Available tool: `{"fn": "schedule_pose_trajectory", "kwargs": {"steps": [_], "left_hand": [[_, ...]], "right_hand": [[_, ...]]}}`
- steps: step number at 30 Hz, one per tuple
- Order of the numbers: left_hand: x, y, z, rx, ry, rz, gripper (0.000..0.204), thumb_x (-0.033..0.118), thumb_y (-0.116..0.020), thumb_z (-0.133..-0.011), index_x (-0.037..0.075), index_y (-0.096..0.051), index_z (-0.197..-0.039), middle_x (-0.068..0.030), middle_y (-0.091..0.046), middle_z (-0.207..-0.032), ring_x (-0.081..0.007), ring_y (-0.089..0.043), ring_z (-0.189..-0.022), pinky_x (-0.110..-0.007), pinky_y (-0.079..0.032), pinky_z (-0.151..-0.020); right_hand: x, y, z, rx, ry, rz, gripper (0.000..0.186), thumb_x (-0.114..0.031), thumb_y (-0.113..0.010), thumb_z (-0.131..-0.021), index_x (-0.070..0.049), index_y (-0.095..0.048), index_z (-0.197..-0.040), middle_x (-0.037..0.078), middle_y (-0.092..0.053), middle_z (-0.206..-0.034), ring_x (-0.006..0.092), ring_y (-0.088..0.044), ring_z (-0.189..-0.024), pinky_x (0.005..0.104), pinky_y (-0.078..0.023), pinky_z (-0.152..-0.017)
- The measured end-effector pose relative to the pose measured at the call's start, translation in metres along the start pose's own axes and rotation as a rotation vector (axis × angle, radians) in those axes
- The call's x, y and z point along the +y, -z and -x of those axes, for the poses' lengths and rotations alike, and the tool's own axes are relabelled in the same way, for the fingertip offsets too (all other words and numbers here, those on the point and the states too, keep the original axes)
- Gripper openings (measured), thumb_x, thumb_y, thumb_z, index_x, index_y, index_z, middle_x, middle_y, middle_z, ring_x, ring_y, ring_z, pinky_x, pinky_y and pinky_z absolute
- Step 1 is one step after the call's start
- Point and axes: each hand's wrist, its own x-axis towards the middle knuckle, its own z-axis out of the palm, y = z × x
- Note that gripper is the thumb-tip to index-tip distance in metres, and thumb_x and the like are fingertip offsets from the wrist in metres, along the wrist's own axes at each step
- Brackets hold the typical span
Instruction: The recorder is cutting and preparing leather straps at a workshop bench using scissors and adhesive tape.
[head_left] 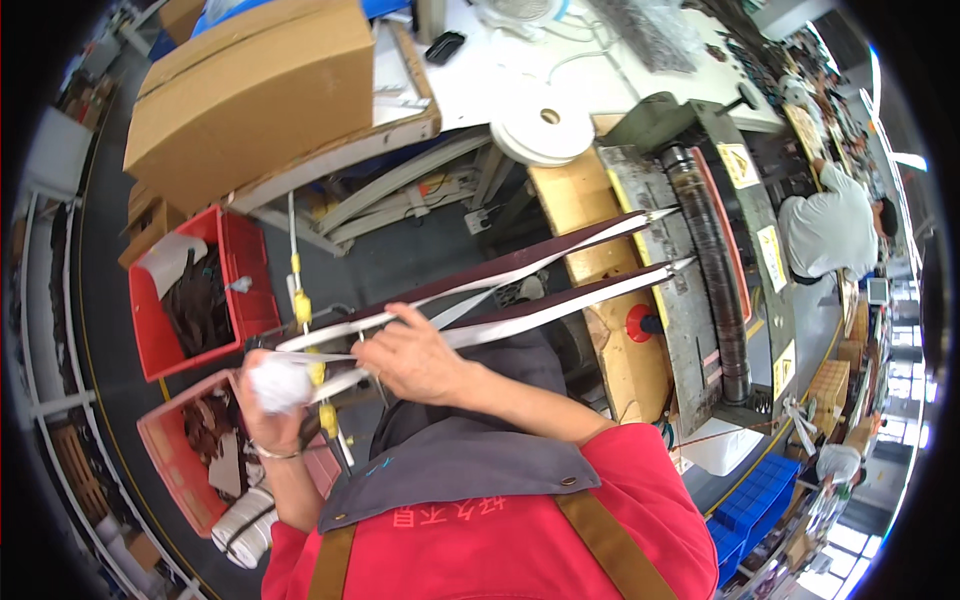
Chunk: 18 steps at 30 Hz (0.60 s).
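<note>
My left hand (272, 425) is closed around a bright white bundle (281, 384), too washed out to tell whether it is a roll or a wad. A thin white strip (318, 357) runs from that bundle to my right hand (410, 358), whose fingers pinch it. Beside my hands, long dark maroon strips (520, 252) with white strips (560, 308) along them stretch across to a roller machine on the right. Near my left hand stands a rod with yellow guides (303, 306), and the strips cross it.
The machine's ridged metal roller (712, 270) lies on the right, with a wooden board (588, 240) before it. White reels (542, 125) sit on the far bench. A cardboard box (260, 100) stands back left, above red crates (262, 285). A co-worker (830, 230) is beyond the machine.
</note>
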Motion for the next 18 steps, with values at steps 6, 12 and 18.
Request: {"fn": "schedule_pose_trajectory", "kwargs": {"steps": [6, 12, 18], "left_hand": [[0.014, -0.006, -0.035, 0.492, -0.412, -0.933, 0.028, 0.005, -0.050, -0.073, 0.002, -0.047, -0.100, -0.0064, -0.053, -0.093, -0.0144, -0.051, -0.076, -0.026, -0.042, -0.062], [-0.001, -0.010, -0.025, -0.448, 0.311, -1.131, 0.023, 0.008, -0.056, -0.064, 0.000, -0.055, -0.086, -0.0068, -0.058, -0.077, -0.0147, -0.055, -0.071, -0.026, -0.044, -0.064], [-0.005, -0.030, -0.050, 0.135, -0.013, -0.063, 0.024, 0.011, -0.053, -0.074, 0.004, -0.046, -0.096, -0.0071, -0.053, -0.085, -0.0141, -0.050, -0.065, -0.027, -0.041, -0.054]], "right_hand": [[-0.011, -0.003, 0.000, -0.009, 0.028, -0.023, 0.014, -0.010, -0.057, -0.070, -0.007, -0.054, -0.083, 0.004, -0.048, -0.061, 0.0192, -0.052, -0.065, 0.0401, -0.035, -0.085], [-0.004, 0.012, -0.017, 0.162, 0.059, -0.069, 0.011, -0.012, -0.056, -0.072, -0.007, -0.054, -0.082, 0.004, -0.048, -0.062, 0.0197, -0.052, -0.064, 0.0376, -0.037, -0.082], [-0.001, -0.007, -0.005, 0.081, -0.055, -0.099, 0.010, -0.012, -0.053, -0.074, -0.006, -0.052, -0.083, 0.006, -0.051, -0.066, 0.0220, -0.053, -0.068, 0.0372, -0.035, -0.080]]}}
